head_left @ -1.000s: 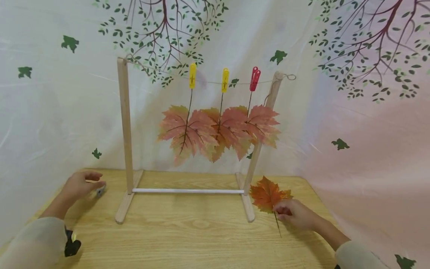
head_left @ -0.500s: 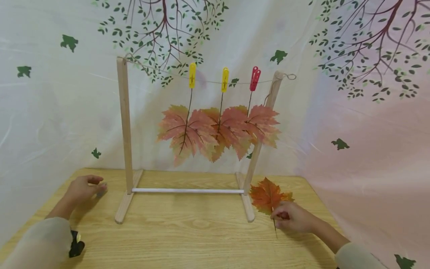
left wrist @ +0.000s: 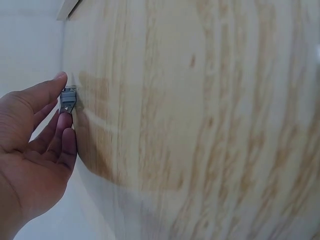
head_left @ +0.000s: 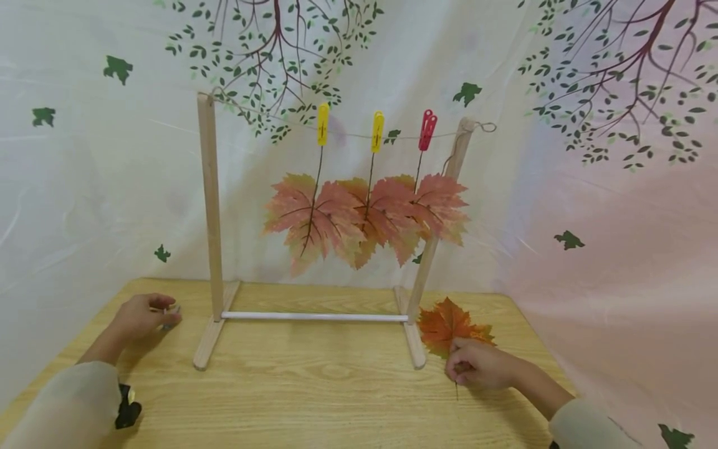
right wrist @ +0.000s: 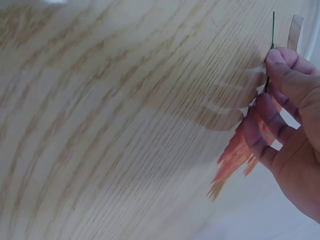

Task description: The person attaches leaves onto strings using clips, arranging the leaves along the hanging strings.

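My left hand (head_left: pixel 139 318) is at the left end of the table, pinching a small grey clothespin (left wrist: pixel 68 98) between thumb and fingers. Across the table, the thumb and fingers of my right hand (head_left: pixel 483 365) pinch the thin dark stem (right wrist: pixel 273 31) of an orange-red artificial maple leaf (head_left: pixel 444 324). Its blade spreads beyond the hand, beside the right foot of the wooden rack, and is partly covered by the fingers. On the rack's string, two yellow clothespins (head_left: pixel 378 132) and a red clothespin (head_left: pixel 427 131) hold several pinkish leaves (head_left: pixel 316 215) by their stems.
The rack has a left wooden post (head_left: pixel 210 206), a right post (head_left: pixel 459 149) and a white crossbar (head_left: pixel 314 317) low between splayed feet. It stands on a wood-grain table (head_left: pixel 314 393). Behind hangs a pale backdrop (head_left: pixel 348 56) printed with branches and green leaves.
My right hand has slid slightly left and nearer along the stem, now covering more of it. The left hand has shifted a little rightward with the clothespin. The hanging leaves look the same.
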Demonstrator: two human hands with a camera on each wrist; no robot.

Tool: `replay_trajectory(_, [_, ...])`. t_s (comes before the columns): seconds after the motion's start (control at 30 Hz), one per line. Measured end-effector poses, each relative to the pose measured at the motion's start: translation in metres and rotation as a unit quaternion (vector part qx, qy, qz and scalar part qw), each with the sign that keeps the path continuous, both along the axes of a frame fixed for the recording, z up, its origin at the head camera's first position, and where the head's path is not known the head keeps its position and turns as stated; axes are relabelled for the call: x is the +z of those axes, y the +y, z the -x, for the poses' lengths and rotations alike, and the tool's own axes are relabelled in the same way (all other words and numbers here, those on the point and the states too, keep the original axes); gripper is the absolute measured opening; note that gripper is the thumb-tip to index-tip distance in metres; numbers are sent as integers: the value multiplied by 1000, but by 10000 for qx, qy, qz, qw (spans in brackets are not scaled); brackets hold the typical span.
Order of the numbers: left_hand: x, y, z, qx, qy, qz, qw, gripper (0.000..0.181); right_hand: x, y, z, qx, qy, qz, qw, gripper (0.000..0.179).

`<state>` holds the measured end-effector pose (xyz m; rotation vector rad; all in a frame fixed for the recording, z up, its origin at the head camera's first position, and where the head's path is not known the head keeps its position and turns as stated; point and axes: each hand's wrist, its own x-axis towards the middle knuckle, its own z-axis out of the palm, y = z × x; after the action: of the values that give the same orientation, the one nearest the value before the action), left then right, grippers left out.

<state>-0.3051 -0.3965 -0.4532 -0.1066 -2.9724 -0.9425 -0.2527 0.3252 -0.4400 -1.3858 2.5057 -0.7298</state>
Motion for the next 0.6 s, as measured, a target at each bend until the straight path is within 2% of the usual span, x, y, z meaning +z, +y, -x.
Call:
replay_trajectory(0.13, [-1, 1, 0, 40, -41, -23, 10000, 64, 0, -2, -2, 32, -38, -218, 9997, 24])
replay_trajectory(0.3, [-1, 1, 0, 55, -131, -86, 9999, 66, -1, -2, -4, 43, 292, -298, 9991, 19])
replay_trajectory(0.43, [-1, 0, -1, 58, -146, -114, 9998, 67, -1, 2, 0, 76, -152, -40, 9998, 12])
replay_trajectory(0.53, [-1, 1, -2, 71, -129, -99, 9998, 65, -2, 7, 5, -57, -596, 44, 9982, 16])
replay_trajectory(0.6, [1, 2, -3, 84, -121, -73, 9999, 63, -2, 9, 8, -216, -712, -30, 9972, 18])
